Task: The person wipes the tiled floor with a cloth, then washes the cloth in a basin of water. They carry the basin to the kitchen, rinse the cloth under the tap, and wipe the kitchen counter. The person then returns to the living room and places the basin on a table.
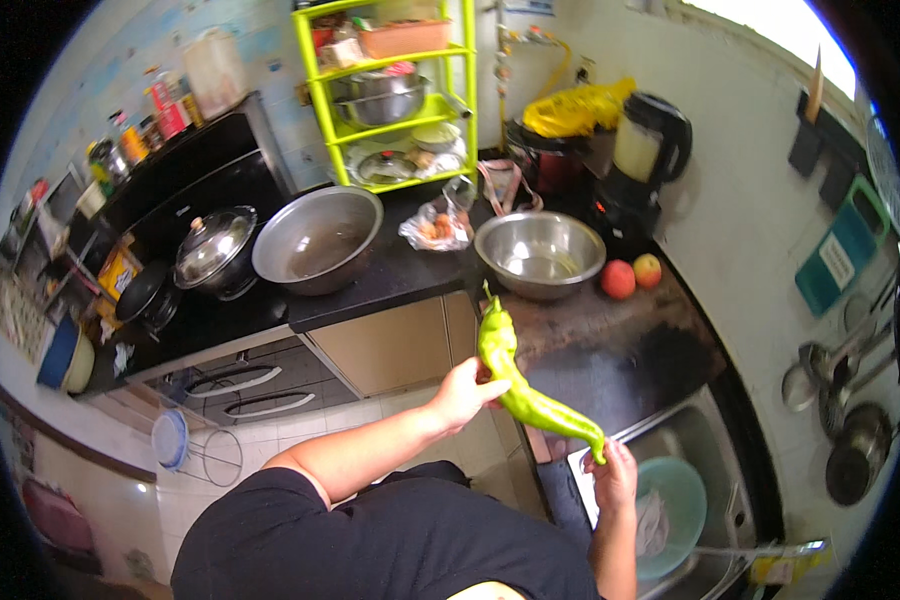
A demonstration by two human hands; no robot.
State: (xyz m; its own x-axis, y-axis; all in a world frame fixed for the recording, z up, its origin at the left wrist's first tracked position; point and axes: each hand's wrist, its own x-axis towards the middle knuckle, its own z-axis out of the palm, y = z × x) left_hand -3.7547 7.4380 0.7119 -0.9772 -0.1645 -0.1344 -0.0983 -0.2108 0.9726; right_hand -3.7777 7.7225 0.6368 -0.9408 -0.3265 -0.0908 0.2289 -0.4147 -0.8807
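Note:
A long, curved light-green pepper (523, 398) is held up in front of my body, its stem end pointing away from me. My left hand (462, 396) grips its thick middle from the left side. At the lower right, the fingers of my right hand (615, 474) pinch the pepper's thin tip. Beyond the stem, a shiny steel basin (540, 255) stands on the dark counter. Below my right hand, a pale green plastic basin (685, 513) sits in the sink, with something whitish in it.
A larger grey metal basin (317, 240) and a lidded pot (216, 247) stand along the left counter. Two reddish fruits (619, 280) lie beside a blender (645, 160). A green shelf rack (391, 90) rises at the back. Ladles and a cutting board (843, 247) hang on the right wall.

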